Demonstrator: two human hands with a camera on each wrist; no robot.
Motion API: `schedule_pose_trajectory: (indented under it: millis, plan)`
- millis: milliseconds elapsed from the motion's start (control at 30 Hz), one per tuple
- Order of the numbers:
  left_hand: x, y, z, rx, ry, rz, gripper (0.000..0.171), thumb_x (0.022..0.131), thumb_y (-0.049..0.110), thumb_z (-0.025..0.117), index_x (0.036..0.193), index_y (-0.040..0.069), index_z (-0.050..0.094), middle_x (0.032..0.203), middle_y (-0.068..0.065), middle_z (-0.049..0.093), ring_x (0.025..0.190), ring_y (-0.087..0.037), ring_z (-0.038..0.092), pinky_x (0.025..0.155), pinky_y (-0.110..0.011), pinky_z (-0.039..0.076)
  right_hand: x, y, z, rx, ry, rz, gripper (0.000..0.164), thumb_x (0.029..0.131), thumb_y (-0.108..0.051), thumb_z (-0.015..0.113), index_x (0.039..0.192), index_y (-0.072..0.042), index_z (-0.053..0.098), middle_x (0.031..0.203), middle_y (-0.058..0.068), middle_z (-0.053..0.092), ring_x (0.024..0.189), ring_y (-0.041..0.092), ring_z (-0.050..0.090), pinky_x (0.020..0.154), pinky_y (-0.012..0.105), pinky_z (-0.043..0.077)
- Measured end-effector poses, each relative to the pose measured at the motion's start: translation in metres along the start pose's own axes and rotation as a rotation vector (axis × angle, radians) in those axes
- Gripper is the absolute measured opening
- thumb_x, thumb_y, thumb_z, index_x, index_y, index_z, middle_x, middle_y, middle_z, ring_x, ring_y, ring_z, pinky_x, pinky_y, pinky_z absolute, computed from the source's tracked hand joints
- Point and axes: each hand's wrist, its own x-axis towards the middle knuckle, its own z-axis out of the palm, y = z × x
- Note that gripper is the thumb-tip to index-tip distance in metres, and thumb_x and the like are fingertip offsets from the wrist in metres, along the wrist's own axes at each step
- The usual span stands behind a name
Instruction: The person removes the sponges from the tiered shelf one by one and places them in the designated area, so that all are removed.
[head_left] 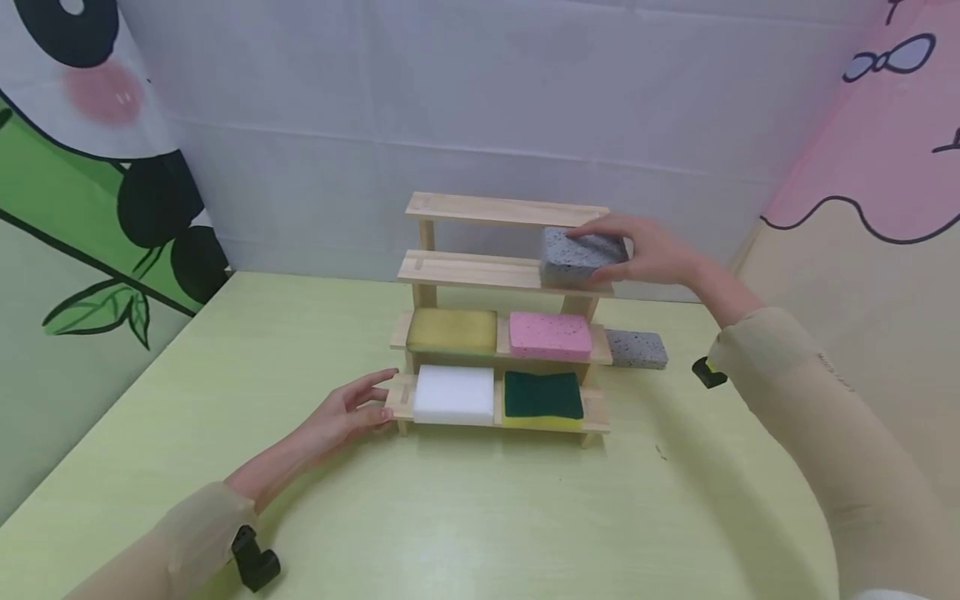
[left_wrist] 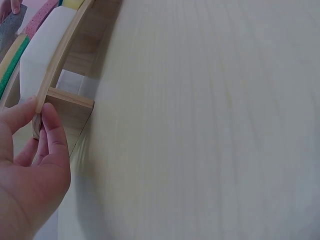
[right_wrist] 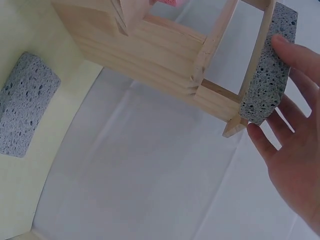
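1. Left hand (head_left: 352,408): its thumb and fingers pinch the left end of the rack (head_left: 480,208) at the bottom shelf, thumb above and fingers below. Use this grip to steady the frame; apply no lift, since a raised corner would probably tilt every shelf.
2. White sponge (head_left: 453,393) and yellow sponge (head_left: 452,331): these lie on the bottom and second shelves, toward the left. Avoid nudging the white one with the left fingers.
3. Green sponge (head_left: 543,395) and pink sponge (head_left: 551,335): these lie to their right on the same two shelves. Take the pink one's flat position as the model for the shelf above.
4. Gray sponge (head_left: 562,258): the right hand (head_left: 652,250) grips it at the right end of the third shelf (head_left: 465,268), below the top board. Whether the shelf bears its full weight cannot be told. Level it, align its long side with the shelf, and check for overhang at the right end before loosening the fingers.
5. Spare gray sponge (head_left: 637,349): it lies on the counter (head_left: 487,517), right of the rack. Withdraw the right hand clear of the top board before reaching down.
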Motion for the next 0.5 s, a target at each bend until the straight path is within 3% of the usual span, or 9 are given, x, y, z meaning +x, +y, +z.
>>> schedule_pose_trajectory:
  millis: [167, 500]
  plan:
    - [0.002, -0.002, -0.002, -0.007, -0.001, -0.001, 0.069, 0.098, 0.008, 0.059, 0.156, 0.005, 0.023, 0.12, 0.0, 0.059, 0.101, -0.007, 0.065, 0.088, -0.021, 0.056, -0.005, 0.003, -0.005, -0.003, 0.027, 0.01, 0.061, 0.085, -0.02, 0.077, 0.141, -0.025, 0.055, 0.151, 0.008, 0.048, 0.142, 0.033, 0.04, 0.113, 0.058, 0.032]
    - [0.005, -0.005, -0.004, -0.002, 0.003, -0.011, 0.068, 0.098, 0.009, 0.059, 0.156, 0.008, 0.024, 0.122, -0.002, 0.058, 0.103, -0.008, 0.064, 0.089, -0.021, 0.055, -0.015, 0.011, -0.012, -0.011, 0.065, 0.044, 0.063, 0.085, -0.018, 0.077, 0.142, -0.027, 0.054, 0.152, 0.007, 0.048, 0.129, 0.029, 0.047, 0.103, 0.052, 0.037]
